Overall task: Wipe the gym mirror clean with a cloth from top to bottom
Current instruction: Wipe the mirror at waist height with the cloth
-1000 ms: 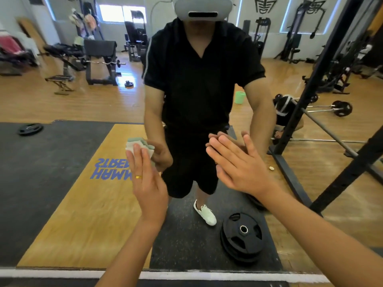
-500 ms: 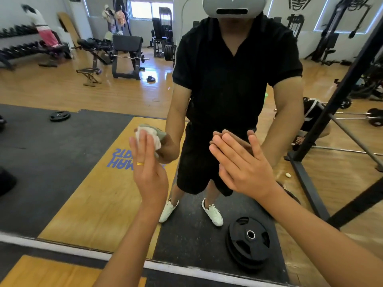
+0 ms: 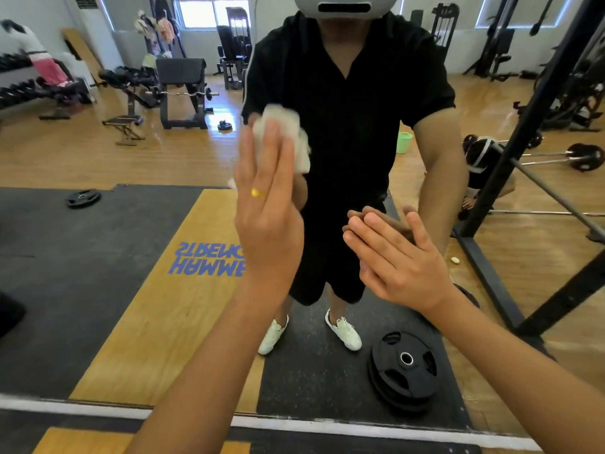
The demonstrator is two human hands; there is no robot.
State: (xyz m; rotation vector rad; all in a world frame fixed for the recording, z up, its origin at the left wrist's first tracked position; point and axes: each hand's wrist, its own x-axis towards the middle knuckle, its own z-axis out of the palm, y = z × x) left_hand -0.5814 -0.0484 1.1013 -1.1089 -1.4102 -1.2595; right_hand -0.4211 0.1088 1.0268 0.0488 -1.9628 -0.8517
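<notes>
Head view: the mirror (image 3: 98, 257) fills nearly the whole frame, its glass giving back a gym floor of wood and dark matting. A white strip runs along its lower edge.

The cloth (image 3: 296, 136) is a small, pale, off-white wad, crumpled rather than folded. It is soft-edged with blur, so its weave cannot be made out. It sits flat against the glass in the upper middle of the frame, over the reflected black shirt (image 3: 353, 103) of the person. Its top and right side bulge out from behind the fingers, and a small scrap shows at the left.

The left hand (image 3: 266, 217) is raised with its back to the camera. Its fingers are straight and close together, pressing the cloth to the mirror, and one finger wears a yellow ring (image 3: 258, 193). Where its thumb lies cannot be told.

The right hand (image 3: 396, 260) is lower and to the right, well apart from the cloth. Its fingers are straight and held together, their tips meeting their own reflection on the glass, and it holds nothing.

A black weight plate (image 3: 404, 371) shows reflected on the mat near the white shoes.
</notes>
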